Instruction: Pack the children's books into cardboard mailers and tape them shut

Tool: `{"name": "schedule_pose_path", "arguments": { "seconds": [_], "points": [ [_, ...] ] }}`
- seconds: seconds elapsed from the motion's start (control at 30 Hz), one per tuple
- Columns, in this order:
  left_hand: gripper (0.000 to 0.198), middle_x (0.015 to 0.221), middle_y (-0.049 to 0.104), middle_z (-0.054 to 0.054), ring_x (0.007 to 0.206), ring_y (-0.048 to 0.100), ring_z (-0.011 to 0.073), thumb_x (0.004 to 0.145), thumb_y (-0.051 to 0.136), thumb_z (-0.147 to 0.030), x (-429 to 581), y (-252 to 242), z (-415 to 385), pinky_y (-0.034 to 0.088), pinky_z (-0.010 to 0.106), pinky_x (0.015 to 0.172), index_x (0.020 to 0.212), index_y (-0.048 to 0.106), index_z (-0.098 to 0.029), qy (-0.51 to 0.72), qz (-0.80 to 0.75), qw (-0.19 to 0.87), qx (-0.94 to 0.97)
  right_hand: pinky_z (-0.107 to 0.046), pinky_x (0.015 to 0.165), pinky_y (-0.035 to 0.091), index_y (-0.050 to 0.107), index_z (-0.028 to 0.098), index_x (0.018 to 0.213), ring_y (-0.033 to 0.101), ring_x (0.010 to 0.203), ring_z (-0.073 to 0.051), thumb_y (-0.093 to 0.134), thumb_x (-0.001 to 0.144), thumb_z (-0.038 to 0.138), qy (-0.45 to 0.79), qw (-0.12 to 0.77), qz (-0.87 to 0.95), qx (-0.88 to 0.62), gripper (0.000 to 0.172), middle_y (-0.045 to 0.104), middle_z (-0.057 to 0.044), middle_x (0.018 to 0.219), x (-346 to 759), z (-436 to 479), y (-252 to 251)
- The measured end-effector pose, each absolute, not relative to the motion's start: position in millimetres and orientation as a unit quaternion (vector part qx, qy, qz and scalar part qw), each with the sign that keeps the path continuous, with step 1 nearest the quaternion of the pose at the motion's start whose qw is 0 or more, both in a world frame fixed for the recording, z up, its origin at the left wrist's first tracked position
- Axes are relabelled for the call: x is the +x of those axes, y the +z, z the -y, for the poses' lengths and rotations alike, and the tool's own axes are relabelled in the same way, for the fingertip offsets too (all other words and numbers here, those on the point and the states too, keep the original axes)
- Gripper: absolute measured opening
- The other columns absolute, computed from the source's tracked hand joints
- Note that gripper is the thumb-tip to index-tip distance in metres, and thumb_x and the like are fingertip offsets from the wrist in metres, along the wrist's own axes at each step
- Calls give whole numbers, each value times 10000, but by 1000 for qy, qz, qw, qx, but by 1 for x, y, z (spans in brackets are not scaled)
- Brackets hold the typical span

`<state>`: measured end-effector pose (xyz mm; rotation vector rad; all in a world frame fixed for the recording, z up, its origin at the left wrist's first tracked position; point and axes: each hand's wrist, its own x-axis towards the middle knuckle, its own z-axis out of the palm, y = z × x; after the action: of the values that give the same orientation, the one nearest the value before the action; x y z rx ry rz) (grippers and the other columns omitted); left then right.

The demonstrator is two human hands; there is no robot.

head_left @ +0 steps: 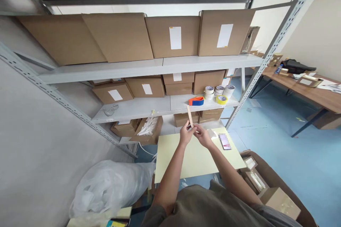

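Note:
My left hand [186,134] and my right hand [201,135] meet over a pale yellow table [173,156]. Between their fingers is a narrow, flat beige strip [189,114], its far end pointing up toward the shelf; I cannot make out its exact kind. Both hands are closed on its near end. To the right of my right hand a small white piece [212,134] lies on the table, with a phone [225,142] beyond it. Past the strip's tip, an orange and blue tape dispenser [196,101] sits on the shelf edge.
A metal rack [149,71] holds cardboard boxes [173,37]. Tape rolls [209,92] and a yellow roll [221,99] stand on its middle shelf. An open box [149,131] holds white items. A plastic bag [109,188] bulges at left; a large carton [282,184] of boxes stands right.

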<state>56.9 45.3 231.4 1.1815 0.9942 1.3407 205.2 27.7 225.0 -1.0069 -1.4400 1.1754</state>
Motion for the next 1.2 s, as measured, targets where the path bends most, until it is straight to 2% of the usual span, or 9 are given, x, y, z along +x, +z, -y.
{"name": "schedule_pose_path", "arguments": {
  "seconds": [0.13, 0.23, 0.33, 0.47, 0.67, 0.73, 0.9, 1.03, 1.2],
  "points": [
    [832, 1329, 763, 108, 1208, 718, 300, 775, 887, -357, 38, 239, -51, 559, 422, 1071, 1539, 600, -192, 570, -377, 557, 472, -519, 1088, 531, 729, 325, 1322, 608, 1376, -334, 738, 858, 476, 431, 496, 608, -446, 488, 712, -72, 1419, 227, -39, 225],
    [902, 1301, 772, 128, 1180, 727, 298, 748, 913, -392, 14, 241, -55, 580, 386, 1008, 1558, 579, -180, 546, -341, 610, 462, -539, 1126, 493, 703, 303, 1357, 579, 1389, -337, 766, 819, 510, 389, 539, 544, -513, 580, 691, -85, 1449, 250, -52, 227],
    [936, 1282, 774, 147, 1104, 751, 276, 716, 947, -400, 3, 241, -57, 595, 324, 897, 1556, 586, -198, 518, -325, 645, 458, -462, 983, 565, 694, 275, 1349, 674, 1246, -325, 797, 792, 523, 518, 518, 499, -462, 618, 744, -101, 1357, 263, -58, 228],
    [930, 1276, 776, 141, 1039, 760, 255, 685, 968, -388, 2, 235, -64, 597, 322, 849, 1527, 613, -214, 523, -338, 643, 446, -368, 793, 573, 717, 259, 1189, 751, 1001, -281, 891, 714, 491, 629, 503, 442, -394, 556, 811, -85, 1165, 271, -54, 230],
    [482, 1173, 806, 135, 1181, 717, 316, 684, 953, -373, 17, 230, -69, 575, 419, 1012, 1114, 832, -193, 601, -490, 460, 432, -396, 793, 582, 699, 268, 1163, 762, 993, -299, 917, 690, 482, 592, 549, 434, -399, 563, 819, -82, 1090, 278, -50, 242],
    [439, 1228, 793, 131, 1220, 705, 320, 745, 919, -384, 36, 232, -63, 553, 445, 1069, 1140, 832, -214, 586, -482, 455, 467, -430, 853, 593, 707, 267, 1160, 753, 1055, -314, 908, 711, 463, 569, 561, 452, -395, 529, 812, -90, 1138, 273, -48, 247],
    [840, 1488, 667, 118, 1382, 615, 350, 772, 925, -372, 85, 240, -51, 480, 497, 1188, 1538, 613, -221, 556, -411, 516, 505, -503, 987, 588, 734, 306, 1275, 697, 1248, -346, 846, 793, 480, 545, 539, 539, -350, 524, 748, -85, 1352, 246, -42, 248],
    [907, 1431, 710, 104, 1322, 655, 345, 753, 931, -400, 76, 246, -61, 518, 486, 1146, 1569, 576, -224, 563, -384, 563, 468, -520, 1086, 543, 667, 345, 1433, 599, 1397, -333, 785, 852, 505, 502, 511, 599, -359, 614, 694, -84, 1449, 246, -45, 241],
    [956, 1412, 714, 155, 1201, 719, 335, 727, 949, -462, 34, 244, -64, 613, 390, 927, 1566, 566, -210, 546, -330, 642, 425, -530, 1085, 527, 714, 285, 1334, 618, 1324, -340, 790, 810, 527, 373, 567, 519, -520, 582, 688, -117, 1430, 273, -59, 234]
  ]
}}
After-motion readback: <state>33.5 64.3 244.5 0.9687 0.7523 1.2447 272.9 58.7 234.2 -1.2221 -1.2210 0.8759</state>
